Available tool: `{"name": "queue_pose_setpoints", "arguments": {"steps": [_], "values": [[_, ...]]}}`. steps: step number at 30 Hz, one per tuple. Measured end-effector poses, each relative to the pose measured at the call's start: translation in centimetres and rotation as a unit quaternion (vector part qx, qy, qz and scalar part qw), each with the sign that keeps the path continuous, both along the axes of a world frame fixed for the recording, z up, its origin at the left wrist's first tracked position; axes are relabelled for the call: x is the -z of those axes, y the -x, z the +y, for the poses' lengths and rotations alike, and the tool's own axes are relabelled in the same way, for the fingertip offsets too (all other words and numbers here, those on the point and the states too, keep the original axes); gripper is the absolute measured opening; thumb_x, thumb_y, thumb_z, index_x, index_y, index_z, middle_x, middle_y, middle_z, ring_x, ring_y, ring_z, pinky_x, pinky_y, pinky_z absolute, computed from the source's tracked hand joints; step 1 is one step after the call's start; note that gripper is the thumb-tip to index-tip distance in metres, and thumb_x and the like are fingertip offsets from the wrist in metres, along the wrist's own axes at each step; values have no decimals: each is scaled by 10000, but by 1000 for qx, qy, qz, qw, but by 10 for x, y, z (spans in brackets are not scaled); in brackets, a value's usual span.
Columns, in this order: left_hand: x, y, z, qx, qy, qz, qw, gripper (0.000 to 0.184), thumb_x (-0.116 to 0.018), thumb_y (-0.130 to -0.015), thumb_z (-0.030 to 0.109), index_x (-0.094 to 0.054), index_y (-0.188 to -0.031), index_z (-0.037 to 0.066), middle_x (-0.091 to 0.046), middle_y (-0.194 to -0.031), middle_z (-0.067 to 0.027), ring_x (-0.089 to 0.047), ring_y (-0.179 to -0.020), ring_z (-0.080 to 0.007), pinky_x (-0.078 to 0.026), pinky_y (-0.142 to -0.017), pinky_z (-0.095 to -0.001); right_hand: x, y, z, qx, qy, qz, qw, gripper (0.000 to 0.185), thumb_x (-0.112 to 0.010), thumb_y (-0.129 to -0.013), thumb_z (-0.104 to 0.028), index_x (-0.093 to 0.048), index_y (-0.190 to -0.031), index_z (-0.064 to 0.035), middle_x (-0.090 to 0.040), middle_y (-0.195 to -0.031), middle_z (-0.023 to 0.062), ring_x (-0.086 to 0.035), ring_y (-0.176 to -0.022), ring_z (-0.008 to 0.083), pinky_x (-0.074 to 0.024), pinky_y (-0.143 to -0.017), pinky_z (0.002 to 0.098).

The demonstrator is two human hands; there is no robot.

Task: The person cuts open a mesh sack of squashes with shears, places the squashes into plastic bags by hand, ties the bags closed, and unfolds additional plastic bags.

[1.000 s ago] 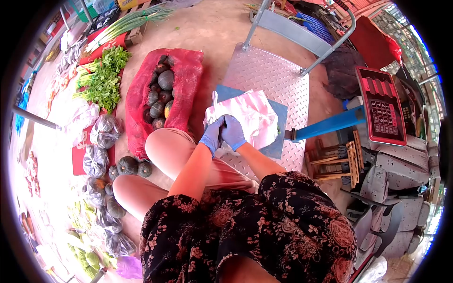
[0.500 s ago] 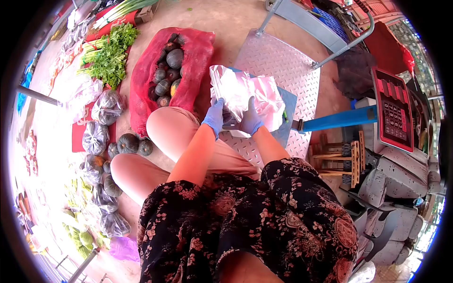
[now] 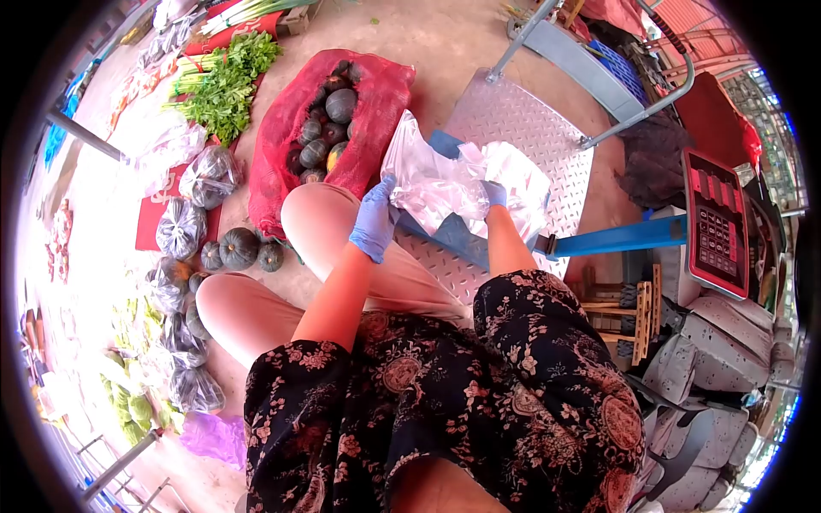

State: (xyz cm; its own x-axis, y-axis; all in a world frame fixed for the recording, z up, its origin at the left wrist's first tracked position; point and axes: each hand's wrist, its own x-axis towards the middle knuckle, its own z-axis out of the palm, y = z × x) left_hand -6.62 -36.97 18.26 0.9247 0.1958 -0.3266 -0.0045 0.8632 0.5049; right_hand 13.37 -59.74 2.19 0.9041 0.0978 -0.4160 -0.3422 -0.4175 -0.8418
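Observation:
A thin white plastic bag is stretched between my two blue-gloved hands. Its left edge is pinched in the fingers of my left hand, just beyond my knee. My right hand grips the bag's other side, with its fingertips partly hidden by the plastic. More crumpled white plastic lies just beyond the right hand. Beneath both is a blue board on the metal platform of a scale.
A red mesh sack of dark green squashes stands to the left. Bagged vegetables, loose squashes and leafy greens lie farther left. The scale's blue post leads right to its keypad display. Small wooden stools stand below it.
My hands have moved apart, spreading the bag that was bunched between them. The left hand has shifted left and down, the right hand right and up. The view has shifted slightly.

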Motion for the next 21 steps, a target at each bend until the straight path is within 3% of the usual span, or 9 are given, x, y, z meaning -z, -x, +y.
{"name": "queue_pose_setpoints", "arguments": {"steps": [2, 4, 5, 7, 8, 10, 13, 17, 21], "values": [[-37, 24, 23, -2, 19, -73, 997, 314, -480, -890, 223, -499, -1101, -9, -581, -1030, -90, -565, -947, -207, -447, -838, -349, 53, -4, -28, -247, 218, -123, 936, 455, -572, -738, -396, -604, -955, 3, -619, -868, 164, -610, -690, 287, -485, -597, 377], [-44, 42, 46, 14, -15, -106, 994, 313, -487, -888, 234, -499, -1119, 23, -576, -1052, -82, -563, -961, -220, -441, -867, -364, -62, 57, 14, -96, 171, 188, 963, 523, -567, -727, -444, -604, -960, 22, -616, -904, 176, -622, -747, 275, -489, -619, 365], [-40, 51, 56, 13, -7, -115, 993, 295, -491, -888, 227, -509, -1114, 38, -576, -1054, -74, -563, -962, -217, -446, -862, -366, -53, 49, 14, -206, 311, 161, 914, 605, -552, -738, -504, -558, -1024, 29, -608, -853, 149, -629, -594, 238, -495, -514, 348], [-41, 72, 75, -13, -33, -117, 993, 261, -497, -887, 208, -528, -1099, 58, -577, -1053, -59, -564, -961, -208, -459, -845, -368, -99, 60, 35, -309, 465, -69, 827, 623, -544, -704, -550, -593, -982, 5, -604, -982, 204, -615, -860, 308, -479, -731, 404], [-47, 82, 79, -35, -62, -107, 992, 245, -499, -886, 195, -538, -1090, 64, -580, -1050, -53, -565, -958, -202, -466, -832, -369, -133, 63, 59, -264, 465, -73, 842, 626, -526, -709, -564, -595, -979, -3, -586, -1022, 216, -574, -948, 329, -437, -821, 417], [-56, 103, 87, -85, -82, -110, 987, 238, -503, -885, 180, -543, -1085, 57, -586, -1035, -45, -567, -951, -187, -475, -813, -368, -172, 69, 100, -228, 304, -317, 869, 536, -491, -791, -521, -591, -892, -5, -610, -874, 208, -598, -803, 336, -455, -719, 414], [-52, 142, 101, -143, -123, -113, 976, 260, -513, -879, 183, -531, -1103, 52, -572, -1069, -42, -546, -991, -182, -430, -869, -362, -225, 89, 177, -305, -153, -218, 914, 594, -493, -827, -514, -553, -1042, 36, -621, -887, 153, -587, -861, 227, -433, -788, 312], [-57, 199, 101, -243, -149, -50, 957, 188, -535, -875, 176, -594, -1014, 65, -604, -908, 19, -560, -812, -77, -451, -738, -227, -256, 153, 277, -450, -198, -187, 851, 670, -496, -832, -507, -440, -1204, 47, -546, -1095, 181, -503, -1053, 235, -366, -909, 301], [-47, 245, 96, -304, -130, 5, 944, 239, -534, -876, 217, -580, -1046, 55, -586, -906, 8, -550, -819, -93, -445, -746, -242, -198, 214, 343, -522, -174, 79, 831, 595, -512, -813, -529, -521, -1065, 9, -588, -853, 85, -559, -769, 158, -435, -679, 247]]}}
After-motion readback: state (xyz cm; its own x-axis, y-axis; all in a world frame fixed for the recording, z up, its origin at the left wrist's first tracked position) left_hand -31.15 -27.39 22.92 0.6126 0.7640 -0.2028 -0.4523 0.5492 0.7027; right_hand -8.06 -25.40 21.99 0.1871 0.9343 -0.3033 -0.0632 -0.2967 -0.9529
